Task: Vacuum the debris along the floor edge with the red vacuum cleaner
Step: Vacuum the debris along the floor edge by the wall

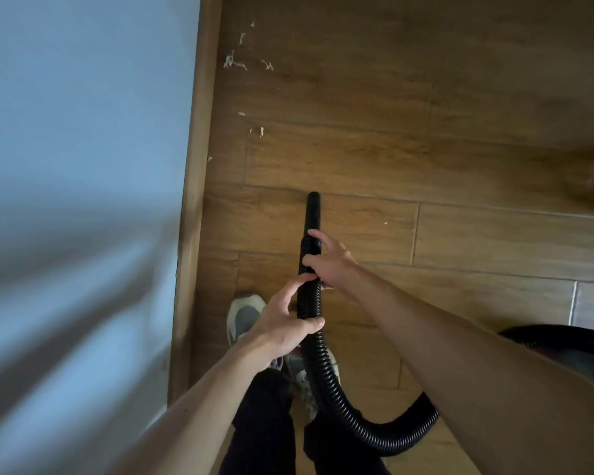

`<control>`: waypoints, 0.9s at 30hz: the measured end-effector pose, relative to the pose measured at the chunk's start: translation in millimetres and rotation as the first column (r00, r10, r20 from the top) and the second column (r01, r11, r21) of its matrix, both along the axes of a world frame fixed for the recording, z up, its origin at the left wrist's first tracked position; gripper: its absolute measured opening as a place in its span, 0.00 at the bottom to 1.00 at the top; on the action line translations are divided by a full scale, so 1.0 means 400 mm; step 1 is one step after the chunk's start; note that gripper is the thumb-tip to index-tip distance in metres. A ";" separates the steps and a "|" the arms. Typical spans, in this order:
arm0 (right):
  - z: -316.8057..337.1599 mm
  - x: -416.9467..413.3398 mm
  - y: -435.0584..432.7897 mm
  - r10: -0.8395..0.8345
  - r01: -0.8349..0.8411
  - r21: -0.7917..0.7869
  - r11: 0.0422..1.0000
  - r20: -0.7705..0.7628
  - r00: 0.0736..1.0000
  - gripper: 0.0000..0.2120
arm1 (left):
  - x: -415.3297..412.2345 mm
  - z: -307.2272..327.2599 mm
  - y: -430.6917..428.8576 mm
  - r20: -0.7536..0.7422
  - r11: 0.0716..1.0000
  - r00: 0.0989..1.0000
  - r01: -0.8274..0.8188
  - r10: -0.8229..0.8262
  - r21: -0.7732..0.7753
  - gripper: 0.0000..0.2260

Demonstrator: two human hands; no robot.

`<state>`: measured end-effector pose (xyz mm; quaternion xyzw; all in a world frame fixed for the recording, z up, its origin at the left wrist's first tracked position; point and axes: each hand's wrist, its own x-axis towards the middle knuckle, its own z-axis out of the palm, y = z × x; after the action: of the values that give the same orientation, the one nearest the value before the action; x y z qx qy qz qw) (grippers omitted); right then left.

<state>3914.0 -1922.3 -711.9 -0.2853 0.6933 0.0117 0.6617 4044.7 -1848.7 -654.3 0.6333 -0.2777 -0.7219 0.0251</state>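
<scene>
We see the vacuum's black ribbed hose (326, 378) loop low across the wooden floor (460, 149) and rise to a smooth black nozzle (313, 210), which points forward. The vacuum body (570, 347), dark and rounded, sits at the right edge, mostly cut off. Our left hand (282, 323) and right hand (330, 262) both grip the hose just behind the nozzle. The debris (234, 61), pale shreds and flecks, lies scattered beside the wooden skirting board (199, 132), well ahead of the nozzle tip and to its left.
</scene>
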 end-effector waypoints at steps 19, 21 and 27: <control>0.039 -0.149 0.089 -0.378 0.385 0.008 0.923 -0.172 0.910 0.30 | -0.103 -0.017 -0.045 -0.166 0.941 0.926 0.330 -0.338 -0.074 0.29; 0.041 -0.136 0.079 -0.405 0.413 0.018 0.911 -0.165 0.899 0.30 | -0.092 -0.016 -0.054 -0.169 0.941 0.926 0.330 -0.337 -0.071 0.29; 0.052 -0.070 0.016 -0.387 0.393 0.025 0.919 -0.116 0.915 0.30 | -0.031 -0.015 -0.093 -0.147 0.958 0.948 0.275 -0.284 -0.078 0.30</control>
<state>3886.1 -1915.7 -691.3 -0.1243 0.7708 -0.0884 0.6185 4032.3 -1885.7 -660.2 0.5279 -0.3822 -0.7575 -0.0377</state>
